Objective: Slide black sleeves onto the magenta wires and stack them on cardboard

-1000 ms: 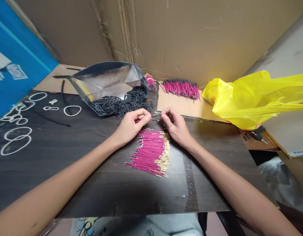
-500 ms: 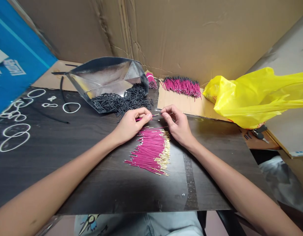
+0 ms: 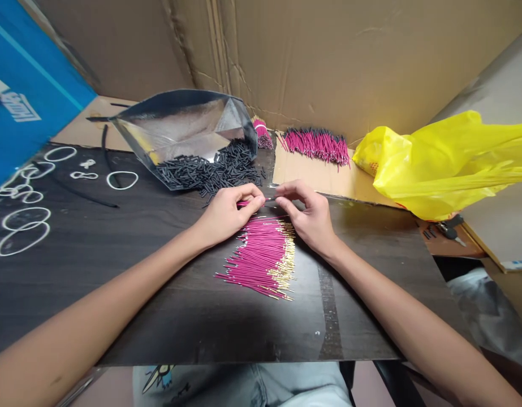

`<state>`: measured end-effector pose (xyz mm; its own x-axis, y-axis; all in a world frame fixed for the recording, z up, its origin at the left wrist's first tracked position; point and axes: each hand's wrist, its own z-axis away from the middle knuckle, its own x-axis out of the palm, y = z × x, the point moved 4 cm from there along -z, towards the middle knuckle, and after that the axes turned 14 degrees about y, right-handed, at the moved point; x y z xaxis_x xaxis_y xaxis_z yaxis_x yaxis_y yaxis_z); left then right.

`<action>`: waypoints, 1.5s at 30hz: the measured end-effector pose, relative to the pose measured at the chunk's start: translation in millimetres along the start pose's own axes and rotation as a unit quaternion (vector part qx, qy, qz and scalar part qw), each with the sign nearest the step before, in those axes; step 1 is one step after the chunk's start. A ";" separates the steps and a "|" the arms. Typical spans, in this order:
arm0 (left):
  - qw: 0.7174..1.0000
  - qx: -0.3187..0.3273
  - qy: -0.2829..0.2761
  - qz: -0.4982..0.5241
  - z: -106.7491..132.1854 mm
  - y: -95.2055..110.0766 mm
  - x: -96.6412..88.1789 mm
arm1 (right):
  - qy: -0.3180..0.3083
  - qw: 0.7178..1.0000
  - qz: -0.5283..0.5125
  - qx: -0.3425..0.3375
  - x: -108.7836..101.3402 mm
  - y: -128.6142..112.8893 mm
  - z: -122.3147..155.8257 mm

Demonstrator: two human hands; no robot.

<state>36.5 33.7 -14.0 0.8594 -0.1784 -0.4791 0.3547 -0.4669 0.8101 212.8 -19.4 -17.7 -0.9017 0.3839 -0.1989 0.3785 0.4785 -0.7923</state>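
Observation:
My left hand (image 3: 235, 213) is closed in a pinch on magenta wires (image 3: 244, 203); how many is hidden by the fingers. My right hand (image 3: 307, 212) pinches a short black sleeve (image 3: 271, 199) that meets a wire's end between the two hands. Whether the sleeve is around the end or only touching it is too small to tell. Just below both hands, a fanned pile of magenta wires with gold tips (image 3: 261, 254) lies on the dark table (image 3: 167, 305). Behind my left hand, many more black sleeves (image 3: 210, 169) spill from an open foil bag (image 3: 180, 127).
Finished-looking magenta wires with black ends (image 3: 315, 146) lie on a cardboard sheet (image 3: 303, 176). Beside them stands a banded wire bundle (image 3: 262, 133). A yellow plastic bag (image 3: 439, 164) is at right, white rubber bands (image 3: 27, 215) at left, and a cardboard wall (image 3: 328, 62) behind.
My hands have come slightly closer together, and the black sleeve now meets the wire's end. The whole view has shifted a little; the wire pile looks the same.

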 end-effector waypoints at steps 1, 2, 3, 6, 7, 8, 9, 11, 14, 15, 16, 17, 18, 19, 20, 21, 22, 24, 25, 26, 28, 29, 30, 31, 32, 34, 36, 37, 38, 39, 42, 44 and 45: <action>1.000 0.005 0.000 -0.008 0.4 0.3 -0.2 | 0.000 1.000 -0.001 0.005 -0.3 0.0 0.2; 1.000 0.010 0.002 -0.018 0.6 0.7 -0.5 | 0.001 1.000 -0.002 0.011 -0.4 0.4 0.3; 0.999 0.016 0.004 -0.029 0.9 1.1 -1.0 | 0.003 1.000 -0.003 0.019 -0.5 1.0 0.3; 0.997 0.044 0.010 -0.070 1.5 3.1 -2.8 | 0.003 0.999 -0.007 0.041 0.0 4.0 -0.1; 0.995 0.056 0.013 -0.084 1.6 4.1 -3.5 | 0.003 0.999 -0.012 0.048 0.2 5.3 -0.2; 0.993 0.069 0.017 -0.097 1.7 5.2 -4.2 | 0.002 0.998 -0.018 0.056 0.3 6.5 -0.3; 0.991 0.081 0.021 -0.109 1.8 6.1 -4.9 | 0.002 0.998 -0.025 0.061 0.4 7.5 -0.4; 0.986 0.104 0.027 -0.126 1.9 7.5 -5.9 | 0.002 0.997 -0.032 0.064 0.2 8.1 -0.2; 0.985 0.113 0.018 -0.132 2.0 6.9 -5.3 | -0.004 0.999 -0.025 0.048 0.1 4.9 0.5; 0.985 0.109 0.012 -0.131 2.0 6.0 -4.7 | -0.010 0.999 -0.020 0.042 0.4 3.1 0.8; 0.987 0.101 0.006 -0.127 2.1 5.1 -4.0 | -0.018 0.999 -0.016 0.037 0.9 1.4 1.2; 0.988 0.093 0.000 -0.123 2.1 4.2 -3.3 | -0.025 0.999 -0.014 0.035 1.4 -0.1 1.6; 0.989 0.086 -0.004 -0.117 2.1 3.6 -2.6 | -0.030 0.999 -0.016 0.035 2.0 -1.1 1.9; 0.991 0.080 -0.007 -0.111 2.1 3.5 -2.1 | -0.033 0.998 -0.021 0.038 2.4 -1.6 2.0; 0.992 0.073 -0.007 -0.103 2.0 3.4 -1.8 | -0.034 0.998 -0.031 0.045 2.8 -1.4 2.0; 0.993 0.065 -0.007 -0.094 1.8 3.5 -1.6 | -0.033 0.997 -0.045 0.054 3.1 -0.4 1.9; 0.995 0.056 -0.006 -0.083 1.6 3.8 -1.5 | -0.033 0.995 -0.062 0.066 3.5 1.1 1.8; 0.998 0.037 -0.003 -0.053 1.2 4.4 -1.5 | -0.033 0.990 -0.098 0.092 4.4 5.2 1.1; 0.999 0.030 -0.003 -0.039 1.0 4.8 -1.4 | -0.033 0.988 -0.112 0.105 4.8 7.4 0.7; 0.999 0.024 -0.003 -0.026 0.9 5.3 -1.2 | -0.034 0.985 -0.122 0.117 5.2 9.3 0.2; 1.000 0.019 -0.004 -0.009 0.9 6.1 -0.8 | -0.040 0.980 -0.133 0.142 6.0 12.2 -0.8; 1.000 0.018 -0.006 -0.005 0.9 6.5 -0.6 | -0.044 0.978 -0.137 0.152 6.3 13.0 -1.2; 1.000 0.017 -0.008 -0.004 1.0 6.9 -0.2 | -0.049 0.976 -0.141 0.161 6.6 13.3 -1.7; 1.000 0.016 -0.012 -0.002 1.1 7.2 0.3 | -0.054 0.973 -0.146 0.168 6.9 13.4 -2.1; 1.000 0.014 -0.016 -0.001 1.3 7.3 0.8 | -0.058 0.972 -0.150 0.173 7.1 13.4 -2.5; 1.000 0.010 -0.019 0.002 1.3 7.5 1.6 | -0.065 0.969 -0.156 0.182 7.3 13.8 -3.3; 1.000 0.002 -0.019 0.011 1.1 7.1 2.1 | -0.071 0.966 -0.162 0.191 7.6 14.8 -3.8; 1.000 -0.002 -0.016 0.018 0.8 6.8 2.2 | -0.075 0.963 -0.168 0.196 7.9 15.4 -4.0; 1.000 -0.008 -0.011 0.028 0.4 6.3 2.0 | -0.080 0.960 -0.178 0.200 8.3 15.8 -4.1; 0.999 -0.015 -0.006 0.039 -0.1 5.8 1.8 | -0.084 0.957 -0.190 0.204 8.6 16.2 -4.1; 0.996 -0.032 0.014 0.079 -1.4 4.1 0.8 | -0.089 0.947 -0.220 0.215 9.7 17.6 -4.0; 0.994 -0.039 0.019 0.100 -1.8 3.1 0.9 | -0.089 0.946 -0.216 0.224 10.6 19.2 -3.6; 0.993 -0.041 0.019 0.105 -1.8 2.5 1.3 | -0.090 0.946 -0.210 0.228 11.0 20.1 -3.4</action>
<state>39.1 33.8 -12.0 0.9303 -0.2320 -0.2842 0.1927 -0.3501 0.9167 211.2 -2.9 -33.8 -0.9892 0.0738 0.1267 -0.1143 0.1533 -0.9815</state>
